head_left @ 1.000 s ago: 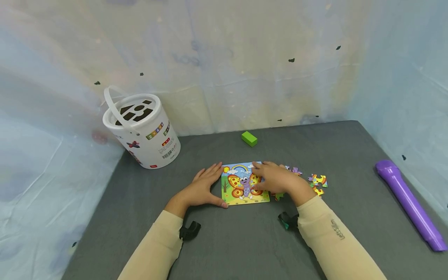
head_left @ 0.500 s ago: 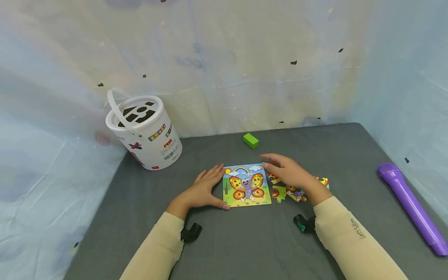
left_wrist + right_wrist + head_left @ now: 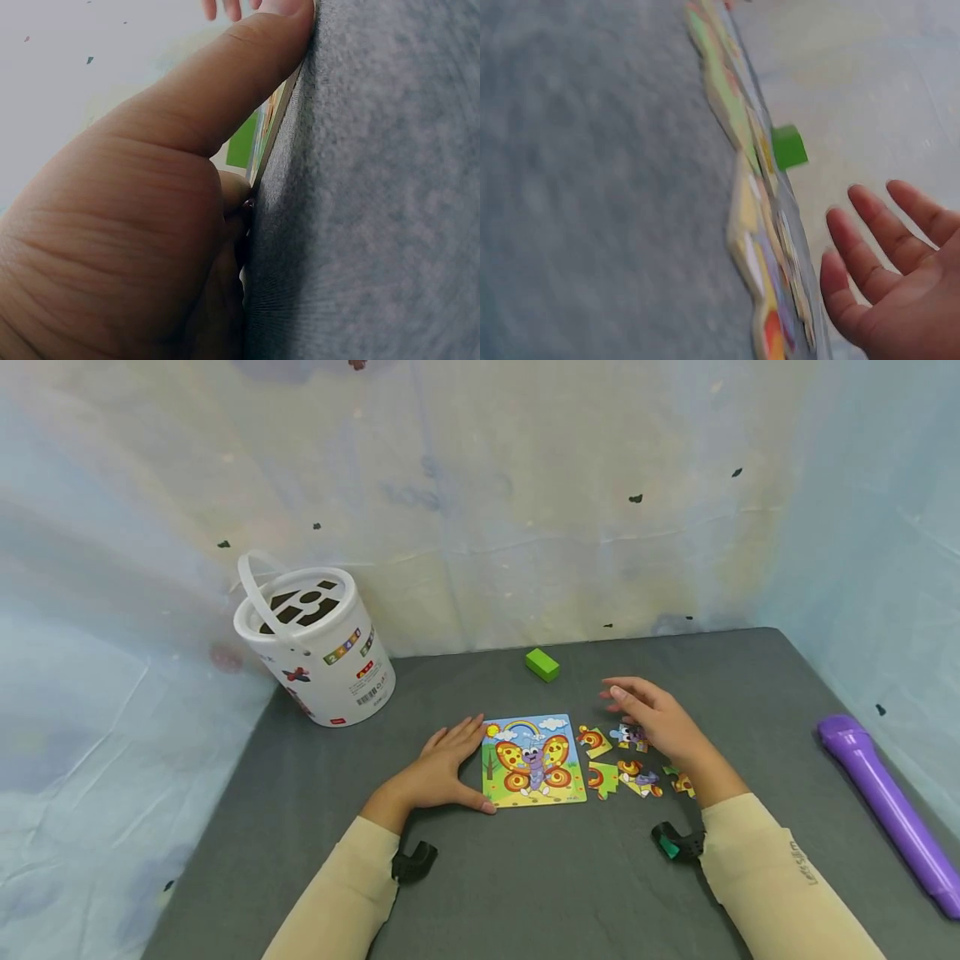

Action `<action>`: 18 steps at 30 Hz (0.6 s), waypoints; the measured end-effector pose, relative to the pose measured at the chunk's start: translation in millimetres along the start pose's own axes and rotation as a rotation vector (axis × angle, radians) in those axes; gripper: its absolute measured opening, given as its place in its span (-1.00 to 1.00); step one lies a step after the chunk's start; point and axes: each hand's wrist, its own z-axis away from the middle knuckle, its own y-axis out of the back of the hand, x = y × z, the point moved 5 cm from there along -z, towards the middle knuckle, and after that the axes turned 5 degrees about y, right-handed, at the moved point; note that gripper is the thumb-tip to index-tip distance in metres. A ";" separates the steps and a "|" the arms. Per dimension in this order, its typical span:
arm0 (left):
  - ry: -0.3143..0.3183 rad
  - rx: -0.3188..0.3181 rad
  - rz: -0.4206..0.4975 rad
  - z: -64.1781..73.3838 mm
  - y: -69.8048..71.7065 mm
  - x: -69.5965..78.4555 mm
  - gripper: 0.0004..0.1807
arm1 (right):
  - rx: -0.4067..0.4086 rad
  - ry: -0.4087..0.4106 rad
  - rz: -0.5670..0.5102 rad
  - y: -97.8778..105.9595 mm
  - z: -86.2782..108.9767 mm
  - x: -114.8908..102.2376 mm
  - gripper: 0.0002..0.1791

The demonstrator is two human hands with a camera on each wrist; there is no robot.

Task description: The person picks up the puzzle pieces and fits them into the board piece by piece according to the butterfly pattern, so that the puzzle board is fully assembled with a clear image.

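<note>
A square butterfly picture board point(image 3: 534, 764) lies flat on the dark grey table in the head view. My left hand point(image 3: 438, 770) rests along its left side with fingers extended, the thumb at the near left corner. To the board's right lie several loose jigsaw pieces, among them a green one point(image 3: 602, 779) and a yellow-and-purple one point(image 3: 640, 779). Over the far side of these pieces hovers my right hand point(image 3: 662, 720), its fingers loosely spread and nothing in them. That hand and its forearm partly cover the pieces. The right wrist view also shows its relaxed fingers point(image 3: 877, 236).
Behind the board sits a green block point(image 3: 542, 665). A white bucket point(image 3: 356, 672) with a handle and shaped holes in its lid stands at the back left. On the right lies a long purple microphone-shaped tube point(image 3: 888, 810). Cloth walls point(image 3: 525, 493) enclose the table's back and sides.
My right hand has lifted off the butterfly board and moved right, over the loose pieces, uncovering the board and several pieces. The left hand stays at the board's left edge.
</note>
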 end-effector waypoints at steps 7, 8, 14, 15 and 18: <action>0.009 -0.009 -0.012 -0.3 -1.8 -3.2 0.53 | 0.047 -0.044 0.020 19.7 9.8 19.8 -0.31; 0.009 -0.009 -0.010 -0.2 -2.0 -3.5 0.53 | 0.037 -0.051 0.039 22.1 11.6 22.0 -0.31; 0.007 -0.008 -0.011 -0.3 -2.0 -3.4 0.53 | -0.085 -0.067 0.151 32.6 19.2 28.8 -0.30; 0.007 -0.008 -0.016 -0.7 -2.0 -3.2 0.53 | -0.101 -0.066 0.154 33.7 19.5 29.4 -0.29; 0.009 -0.008 -0.021 -1.6 -1.9 -2.0 0.53 | -0.134 -0.061 0.175 36.1 20.0 31.6 -0.25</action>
